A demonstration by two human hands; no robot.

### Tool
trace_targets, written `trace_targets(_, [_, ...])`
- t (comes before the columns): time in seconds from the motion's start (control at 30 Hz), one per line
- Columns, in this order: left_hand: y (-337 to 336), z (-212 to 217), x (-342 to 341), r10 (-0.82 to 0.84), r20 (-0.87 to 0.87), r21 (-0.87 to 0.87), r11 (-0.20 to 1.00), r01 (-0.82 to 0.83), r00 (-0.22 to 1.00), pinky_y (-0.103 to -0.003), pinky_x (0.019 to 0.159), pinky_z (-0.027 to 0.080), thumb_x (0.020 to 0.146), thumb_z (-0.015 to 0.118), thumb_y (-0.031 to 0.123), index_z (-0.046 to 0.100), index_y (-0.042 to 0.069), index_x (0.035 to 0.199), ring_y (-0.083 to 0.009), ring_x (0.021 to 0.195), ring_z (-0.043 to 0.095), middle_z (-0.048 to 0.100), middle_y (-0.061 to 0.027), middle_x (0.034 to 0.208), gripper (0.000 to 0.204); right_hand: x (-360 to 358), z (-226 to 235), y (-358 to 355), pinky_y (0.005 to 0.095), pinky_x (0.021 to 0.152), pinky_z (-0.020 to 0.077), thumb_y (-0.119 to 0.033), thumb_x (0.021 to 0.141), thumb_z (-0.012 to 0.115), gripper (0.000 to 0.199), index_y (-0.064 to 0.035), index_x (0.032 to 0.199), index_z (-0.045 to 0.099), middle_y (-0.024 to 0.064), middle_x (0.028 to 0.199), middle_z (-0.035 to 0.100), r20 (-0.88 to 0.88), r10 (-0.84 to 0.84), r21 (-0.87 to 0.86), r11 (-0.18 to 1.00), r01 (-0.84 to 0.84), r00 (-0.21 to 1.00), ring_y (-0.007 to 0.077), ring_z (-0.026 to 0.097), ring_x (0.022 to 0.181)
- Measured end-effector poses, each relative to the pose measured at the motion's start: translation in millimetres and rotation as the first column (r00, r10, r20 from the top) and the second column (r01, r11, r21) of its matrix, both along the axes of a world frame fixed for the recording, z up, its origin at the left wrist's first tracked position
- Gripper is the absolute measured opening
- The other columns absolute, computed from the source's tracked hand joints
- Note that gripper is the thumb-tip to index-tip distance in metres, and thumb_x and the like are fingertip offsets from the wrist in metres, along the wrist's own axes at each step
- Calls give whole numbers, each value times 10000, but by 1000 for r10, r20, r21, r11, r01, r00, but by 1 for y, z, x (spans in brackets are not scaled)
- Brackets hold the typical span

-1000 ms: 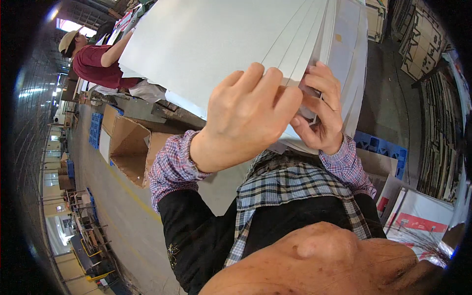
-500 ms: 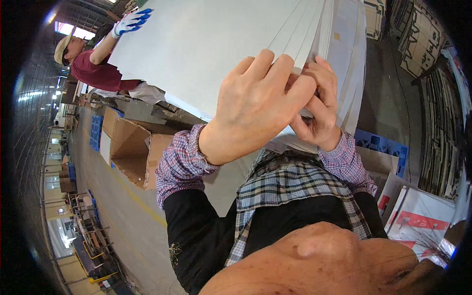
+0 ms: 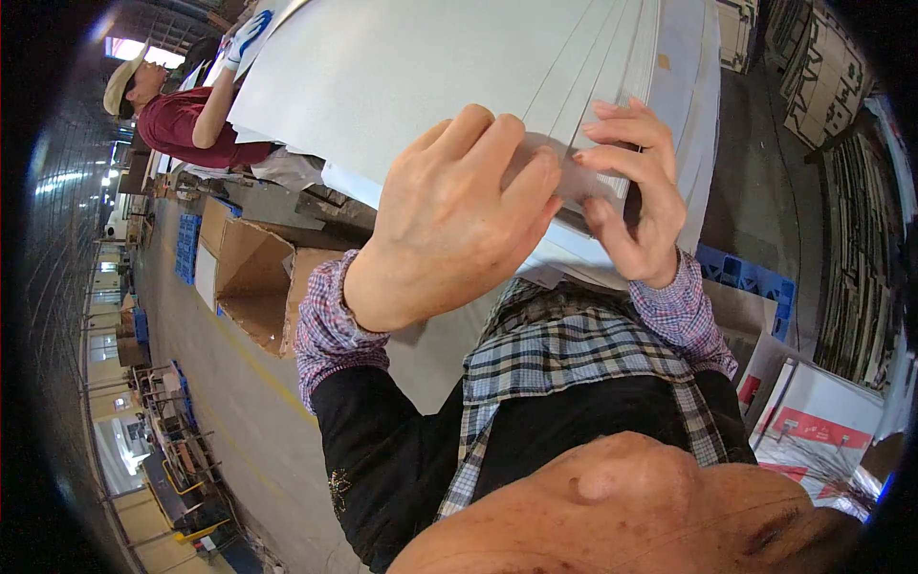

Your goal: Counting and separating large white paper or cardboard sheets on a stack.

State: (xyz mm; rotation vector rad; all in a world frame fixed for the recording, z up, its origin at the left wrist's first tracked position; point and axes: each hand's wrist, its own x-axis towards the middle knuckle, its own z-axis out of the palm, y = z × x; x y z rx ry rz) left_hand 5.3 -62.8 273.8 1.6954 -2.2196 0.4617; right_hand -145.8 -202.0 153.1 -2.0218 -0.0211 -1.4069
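A stack of large pale grey flat card sheets [image 3: 430, 77] is held up close before the person, filling the upper middle of the view. Its near edge is pinched by the left hand [image 3: 449, 220], fingers curled shut over the sheets, and by the right hand [image 3: 636, 206], whose fingers are closed on the same edge. The sheets seem to be being fanned or separated. A single sheet would next need to be peeled off by fingertip. An open brown cardboard box [image 3: 253, 282] sits far left.

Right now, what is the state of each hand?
Left hand: closed, gripping the edge of the stack of white sheets.
Right hand: fingers pinching the same sheet edges.
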Motion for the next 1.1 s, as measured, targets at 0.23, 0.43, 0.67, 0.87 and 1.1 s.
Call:
trace_targets(0.23, [-5, -16, 5, -59, 144, -194, 977, 87, 988, -324, 585, 461, 691, 691, 73, 602, 36, 826, -215, 692, 539, 508, -63, 751, 166, 7, -3, 7, 590, 1185, 302, -113, 827, 759, 369, -27, 1182, 705, 167, 1289, 625, 64, -40, 9, 999, 40, 997, 371, 556, 1288])
trace_targets(0.43, [-6, -5, -9, 75, 146, -139, 989, -55, 986, -350, 647, 531, 712, 754, 57, 644, 11, 920, -241, 795, 636, 632, -72, 895, 239, 4, 0, 6, 615, 1159, 335, -153, 814, 784, 268, -1, 1033, 755, 172, 1247, 630, -5, -105, -115, 988, 104, 994, 384, 558, 1250])
trace_targets(0.67, [-24, -18, -7, -52, 109, -216, 974, 74, 993, -349, 626, 495, 701, 691, 122, 619, 74, 839, -235, 746, 593, 590, -59, 848, 163, 11, -8, 3, 628, 1129, 365, -171, 799, 804, 265, -10, 1007, 767, 162, 1240, 634, 83, -160, -166, 971, 172, 984, 387, 587, 1212])
trace_targets(0.87, [-9, -15, 3, -16, 87, -135, 990, 28, 996, -356, 658, 507, 694, 725, 33, 659, 55, 900, -244, 787, 614, 629, -71, 918, 218, 6, -3, 1, 605, 1145, 355, -106, 827, 753, 244, -28, 1059, 754, 164, 1247, 649, 30, -112, -100, 988, 115, 993, 378, 578, 1244])
trace_targets(1.1, [-4, -7, 0, -45, 25, -34, 998, 46, 999, -382, 689, 524, 717, 802, 79, 684, 22, 1022, -274, 825, 635, 640, -87, 954, 332, 2, -5, -3, 576, 1174, 337, -108, 840, 754, 333, -25, 1160, 716, 163, 1256, 658, 39, -28, -17, 999, 29, 999, 361, 562, 1276])
